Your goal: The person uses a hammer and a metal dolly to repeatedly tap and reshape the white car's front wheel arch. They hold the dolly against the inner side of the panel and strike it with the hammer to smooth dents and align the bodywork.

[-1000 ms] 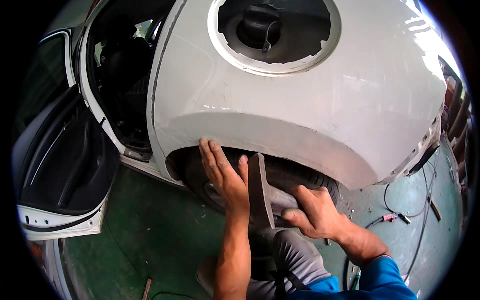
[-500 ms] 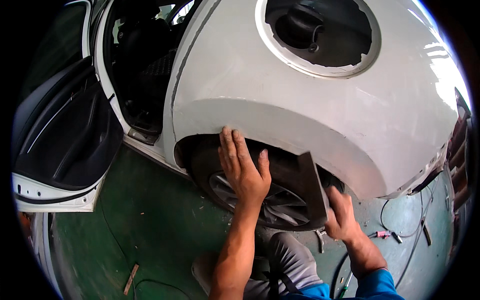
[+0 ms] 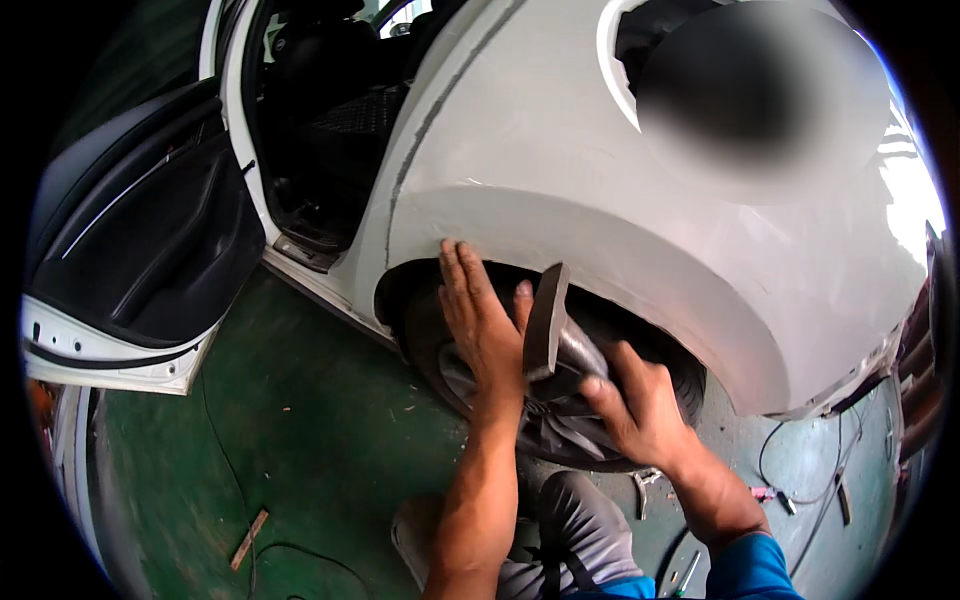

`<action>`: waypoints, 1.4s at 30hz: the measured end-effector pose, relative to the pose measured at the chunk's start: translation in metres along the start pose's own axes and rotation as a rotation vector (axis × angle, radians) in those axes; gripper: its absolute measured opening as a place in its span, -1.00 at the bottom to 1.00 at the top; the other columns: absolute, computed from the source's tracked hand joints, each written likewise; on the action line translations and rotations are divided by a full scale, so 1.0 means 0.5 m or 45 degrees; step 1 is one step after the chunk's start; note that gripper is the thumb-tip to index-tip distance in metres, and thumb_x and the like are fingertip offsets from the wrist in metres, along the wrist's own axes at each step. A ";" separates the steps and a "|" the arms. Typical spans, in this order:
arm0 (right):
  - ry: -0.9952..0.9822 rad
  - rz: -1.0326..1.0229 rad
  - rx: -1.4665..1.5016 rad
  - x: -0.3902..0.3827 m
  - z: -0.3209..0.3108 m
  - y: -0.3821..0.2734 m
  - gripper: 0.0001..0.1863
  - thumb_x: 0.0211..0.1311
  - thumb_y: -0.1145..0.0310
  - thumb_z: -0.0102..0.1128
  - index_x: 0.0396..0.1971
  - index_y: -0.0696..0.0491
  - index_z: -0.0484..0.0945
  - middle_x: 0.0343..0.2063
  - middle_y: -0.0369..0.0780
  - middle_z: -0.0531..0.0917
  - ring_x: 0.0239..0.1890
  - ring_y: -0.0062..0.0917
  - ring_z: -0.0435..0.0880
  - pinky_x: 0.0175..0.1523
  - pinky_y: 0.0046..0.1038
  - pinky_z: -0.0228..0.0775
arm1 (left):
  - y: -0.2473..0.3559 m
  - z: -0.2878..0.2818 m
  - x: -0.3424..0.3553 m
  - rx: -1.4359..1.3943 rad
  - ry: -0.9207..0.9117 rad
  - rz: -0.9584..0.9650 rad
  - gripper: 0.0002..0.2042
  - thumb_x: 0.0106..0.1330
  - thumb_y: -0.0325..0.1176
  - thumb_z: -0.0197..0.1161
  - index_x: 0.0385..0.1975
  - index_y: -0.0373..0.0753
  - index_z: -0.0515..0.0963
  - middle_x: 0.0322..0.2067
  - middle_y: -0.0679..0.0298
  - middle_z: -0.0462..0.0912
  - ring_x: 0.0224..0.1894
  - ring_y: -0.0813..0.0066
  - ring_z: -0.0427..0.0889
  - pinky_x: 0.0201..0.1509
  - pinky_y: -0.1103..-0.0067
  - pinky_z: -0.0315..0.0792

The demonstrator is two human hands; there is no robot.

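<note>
My left hand is open, its fingers stretched flat, the tips resting on the edge of the white rear fender above the wheel arch. Gripped in my right hand is a T-shaped steel tool with a broad flat head and a thick round handle. The tool's head stands close beside my left thumb and wrist, in front of the arch; whether it touches them I cannot tell. Behind both hands sits the rear wheel, its dark tyre partly hidden by my hands and the tool.
To the left a car door stands open beside the sill. Hoses and cables lie on the floor at right, with a pair of pliers near my knee. A wood strip lies on the green floor. A blurred round patch hides part of the upper panel.
My right hand has swung the steel tool left and turned it, bringing its head next to my left hand. My left hand keeps its place on the fender edge; the view has shifted.
</note>
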State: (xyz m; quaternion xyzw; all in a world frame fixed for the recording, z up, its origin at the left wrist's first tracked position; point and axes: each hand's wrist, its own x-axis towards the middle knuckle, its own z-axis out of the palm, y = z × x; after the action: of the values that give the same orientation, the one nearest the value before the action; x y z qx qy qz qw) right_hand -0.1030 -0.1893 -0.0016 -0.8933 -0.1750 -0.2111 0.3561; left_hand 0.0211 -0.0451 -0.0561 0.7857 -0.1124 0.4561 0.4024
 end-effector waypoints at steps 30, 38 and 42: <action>-0.182 -0.145 -0.128 0.149 0.129 -0.034 -0.27 0.37 0.09 0.18 0.21 0.47 0.27 -0.43 0.21 0.59 -0.34 0.11 0.66 -0.24 -0.18 0.53 | -0.043 0.027 0.004 -0.119 0.113 -0.084 -0.28 0.43 -0.20 0.15 0.44 -0.44 0.00 0.42 -0.22 0.04 0.46 -0.18 0.07 0.47 0.13 0.06; -0.222 -0.123 -0.026 0.172 0.126 -0.046 -0.45 0.38 0.08 0.18 -0.03 0.36 0.44 -0.50 0.19 0.54 -0.39 0.12 0.63 -0.31 -0.16 0.47 | -0.057 0.033 0.008 -0.152 0.068 -0.139 -0.22 0.40 -0.22 0.23 0.46 -0.42 -0.04 0.42 -0.24 0.01 0.48 -0.14 0.02 0.49 0.14 0.00; -0.185 -0.016 -0.065 0.173 0.111 -0.042 -0.35 0.37 0.06 0.17 0.07 0.42 0.38 -0.56 0.15 0.58 -0.49 0.08 0.64 -0.39 -0.11 0.47 | -0.076 0.042 0.000 -0.197 0.110 -0.095 -0.26 0.39 -0.26 0.22 0.44 -0.45 0.01 0.42 -0.23 0.03 0.48 -0.14 0.04 0.50 0.17 -0.01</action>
State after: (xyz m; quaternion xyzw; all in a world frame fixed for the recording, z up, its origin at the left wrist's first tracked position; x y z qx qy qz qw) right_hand -0.0253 -0.1213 0.0173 -0.9140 -0.2006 -0.1523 0.3181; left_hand 0.0547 -0.0358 -0.0816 0.7356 -0.1006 0.4642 0.4830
